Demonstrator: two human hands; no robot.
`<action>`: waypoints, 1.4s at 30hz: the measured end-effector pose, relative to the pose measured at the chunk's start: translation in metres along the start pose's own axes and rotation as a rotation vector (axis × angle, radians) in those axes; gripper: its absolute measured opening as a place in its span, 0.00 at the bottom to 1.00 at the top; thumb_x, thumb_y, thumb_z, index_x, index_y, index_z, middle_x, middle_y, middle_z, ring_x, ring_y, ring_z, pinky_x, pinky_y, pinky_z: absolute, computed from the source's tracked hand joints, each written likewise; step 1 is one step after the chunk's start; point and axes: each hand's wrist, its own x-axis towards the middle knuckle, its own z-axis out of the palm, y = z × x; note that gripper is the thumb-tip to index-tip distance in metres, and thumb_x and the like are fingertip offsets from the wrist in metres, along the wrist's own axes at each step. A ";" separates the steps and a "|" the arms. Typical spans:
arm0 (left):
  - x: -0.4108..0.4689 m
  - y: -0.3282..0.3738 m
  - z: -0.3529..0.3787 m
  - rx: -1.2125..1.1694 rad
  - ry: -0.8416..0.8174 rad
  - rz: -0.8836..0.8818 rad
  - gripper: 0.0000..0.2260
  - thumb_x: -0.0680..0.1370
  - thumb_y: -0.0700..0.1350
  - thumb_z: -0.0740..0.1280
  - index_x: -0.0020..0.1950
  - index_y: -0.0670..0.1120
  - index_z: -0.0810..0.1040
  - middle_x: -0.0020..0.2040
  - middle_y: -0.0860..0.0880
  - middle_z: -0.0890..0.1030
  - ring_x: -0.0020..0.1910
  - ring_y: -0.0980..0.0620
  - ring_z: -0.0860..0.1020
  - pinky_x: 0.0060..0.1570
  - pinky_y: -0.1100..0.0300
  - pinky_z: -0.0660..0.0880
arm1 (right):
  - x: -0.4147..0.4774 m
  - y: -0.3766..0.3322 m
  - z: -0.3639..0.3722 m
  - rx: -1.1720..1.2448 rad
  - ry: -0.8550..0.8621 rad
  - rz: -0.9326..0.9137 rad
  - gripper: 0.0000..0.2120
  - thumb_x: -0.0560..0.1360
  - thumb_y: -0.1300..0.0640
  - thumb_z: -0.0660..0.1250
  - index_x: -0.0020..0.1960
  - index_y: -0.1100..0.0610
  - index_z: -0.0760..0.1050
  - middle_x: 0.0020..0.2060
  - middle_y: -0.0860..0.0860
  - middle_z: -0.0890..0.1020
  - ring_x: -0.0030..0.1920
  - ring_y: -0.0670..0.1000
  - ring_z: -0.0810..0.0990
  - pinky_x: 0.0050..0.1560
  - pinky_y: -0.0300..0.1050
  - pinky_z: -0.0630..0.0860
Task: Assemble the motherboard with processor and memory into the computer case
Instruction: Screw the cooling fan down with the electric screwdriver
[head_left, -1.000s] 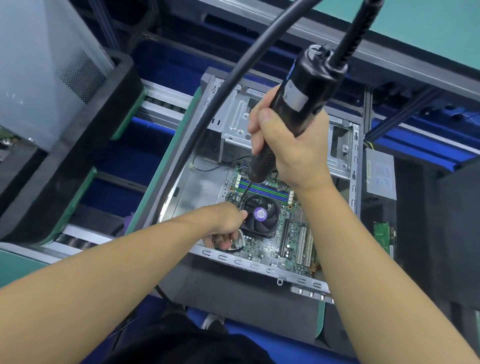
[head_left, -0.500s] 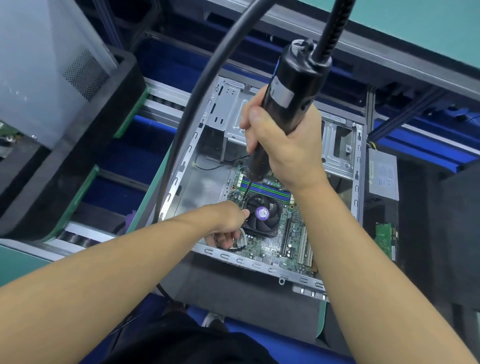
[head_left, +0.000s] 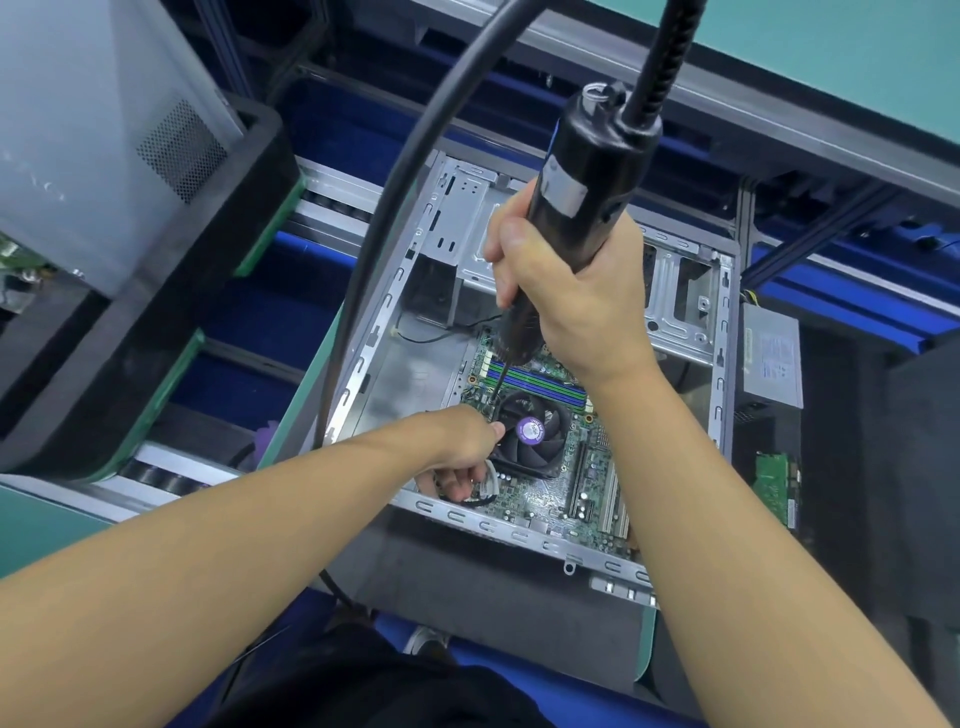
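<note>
An open silver computer case (head_left: 395, 322) lies on its side with the green motherboard (head_left: 587, 478) inside. On the board sit a black cooler fan (head_left: 540, 447) with a purple sticker and blue and green memory slots (head_left: 550, 389). My right hand (head_left: 571, 296) grips a black electric screwdriver (head_left: 587, 176) held nearly upright. Its bit (head_left: 492, 400) points down at the fan's upper left corner. My left hand (head_left: 460, 447) holds the fan's left edge, thumb on its rim and fingers curled below beside a white cable (head_left: 491, 486).
A thick black hose (head_left: 384, 218) arcs over the case's left wall. A grey power supply (head_left: 774, 358) and a small green board (head_left: 774, 488) lie right of the case. A black tray (head_left: 156, 322) with a translucent cover stands at left on the conveyor rails.
The screwdriver's top has leaned slightly to the left while its bit stays at the fan's corner. My left hand has stayed on the fan's edge.
</note>
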 end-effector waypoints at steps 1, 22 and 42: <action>0.000 0.000 0.000 0.000 0.002 0.003 0.29 0.82 0.62 0.47 0.40 0.41 0.75 0.31 0.43 0.79 0.23 0.51 0.76 0.37 0.54 0.79 | 0.000 0.000 0.002 0.017 -0.003 0.007 0.12 0.73 0.56 0.66 0.45 0.67 0.75 0.29 0.65 0.76 0.28 0.61 0.74 0.36 0.57 0.75; -0.006 0.002 -0.001 0.019 0.020 0.024 0.28 0.83 0.60 0.47 0.40 0.41 0.75 0.33 0.43 0.79 0.25 0.50 0.75 0.33 0.58 0.77 | -0.007 -0.004 0.005 -0.046 -0.001 0.072 0.20 0.70 0.51 0.69 0.45 0.69 0.74 0.33 0.58 0.77 0.34 0.54 0.74 0.40 0.57 0.75; -0.004 0.002 0.002 0.048 0.124 0.024 0.29 0.82 0.61 0.50 0.35 0.41 0.75 0.23 0.46 0.76 0.21 0.48 0.73 0.33 0.59 0.76 | -0.015 -0.027 0.000 -0.002 0.144 0.048 0.18 0.71 0.54 0.71 0.48 0.70 0.73 0.41 0.70 0.78 0.33 0.65 0.74 0.36 0.64 0.76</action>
